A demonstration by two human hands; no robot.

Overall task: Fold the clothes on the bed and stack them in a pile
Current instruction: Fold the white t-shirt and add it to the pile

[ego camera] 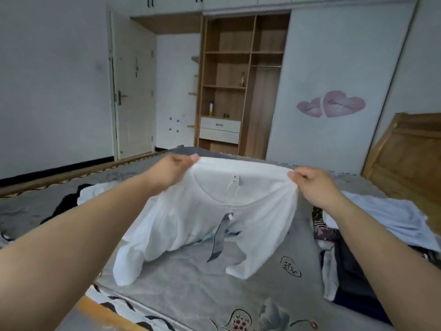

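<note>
Both hands up: left hand point(175, 169) pinches one shoulder of white T-shirt point(214, 216), right hand point(312, 185) pinches other. Shirt held spread above bed point(191, 290), neck label facing wearer (hang tag dangling), sleeves drooping to touch cover. Fold on this piece judged not yet begun. Unfolded heap of clothes point(346, 247) at right, pale blue garment point(386, 216) beyond it; more white and dark cloth point(88, 194) at left. No stacked pile visible; most of task apparently left.
</note>
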